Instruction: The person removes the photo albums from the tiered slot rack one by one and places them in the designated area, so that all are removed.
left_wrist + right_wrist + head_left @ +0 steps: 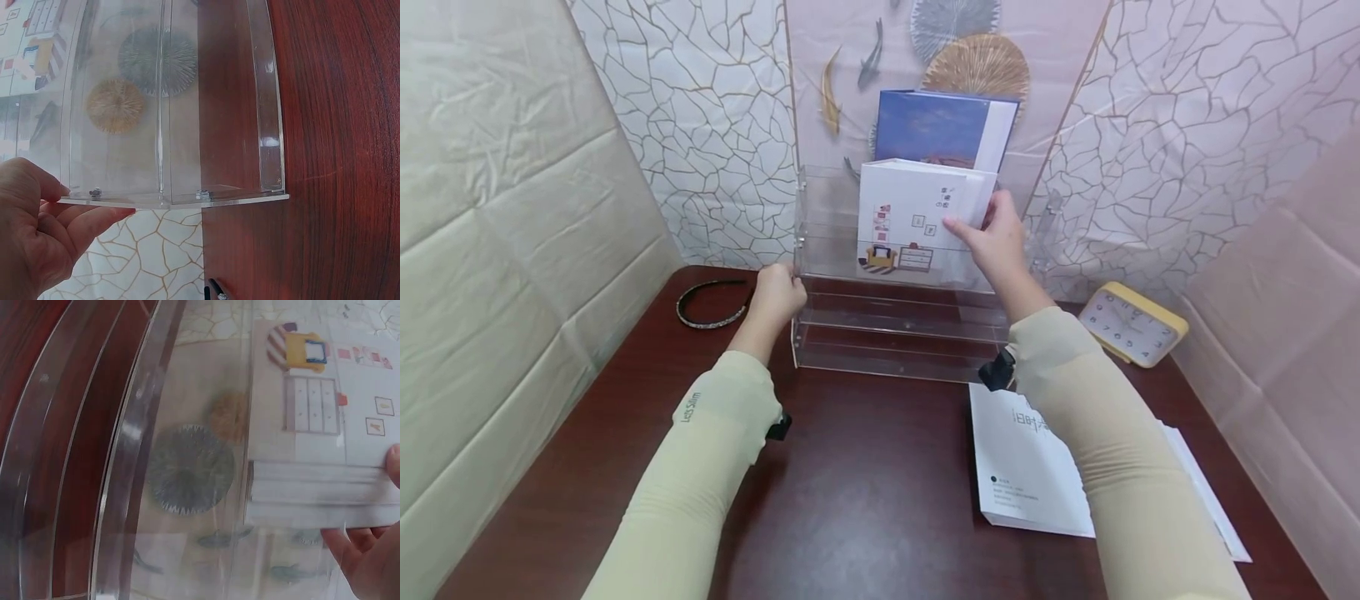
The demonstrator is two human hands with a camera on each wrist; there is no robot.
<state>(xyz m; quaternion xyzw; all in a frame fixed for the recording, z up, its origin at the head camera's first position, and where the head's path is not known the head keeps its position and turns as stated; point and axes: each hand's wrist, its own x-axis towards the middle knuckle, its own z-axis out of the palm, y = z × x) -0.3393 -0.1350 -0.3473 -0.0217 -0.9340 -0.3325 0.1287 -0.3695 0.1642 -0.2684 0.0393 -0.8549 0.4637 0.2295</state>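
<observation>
A clear acrylic tiered rack stands at the back of the table. My left hand pinches the edge of its left side panel, thumb on one face and fingers on the other in the left wrist view. With my right hand I hold a white book by its right edge, thumb on the cover. Drawings of a yellow armchair and a dresser mark that cover. The book stands upright, its lower part behind a clear front panel of the rack. Behind it rises a blue book with a sky picture.
A thick white book lies at the right, with another white sheet or book partly under my sleeve. A yellow alarm clock leans behind them. Left of the rack lies a dark headband. Fabric-covered walls enclose the table.
</observation>
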